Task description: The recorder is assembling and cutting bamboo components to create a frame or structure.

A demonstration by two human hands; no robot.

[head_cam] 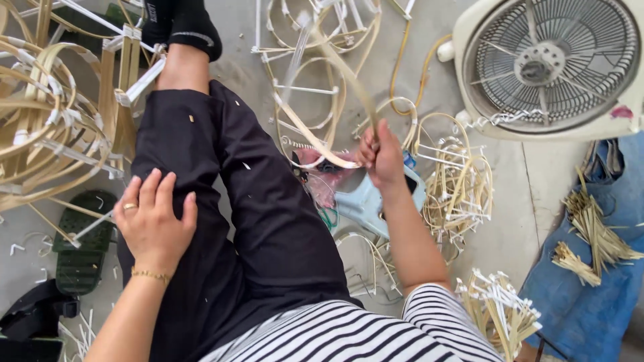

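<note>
While flat on the thigh, left hand (pixel 153 218) released; right hand (pixel 382 157), grip clenched around cane strip (pixel 349 80).

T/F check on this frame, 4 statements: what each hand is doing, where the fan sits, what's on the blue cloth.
1. The right hand grips a long pale cane strip. True.
2. The left hand holds scissors. False: it lies flat and open on the black trouser leg, holding nothing.
3. The box fan lies on the floor at upper right. True.
4. The blue cloth is bare. False: bundles of short cane sticks lie on it.
</note>
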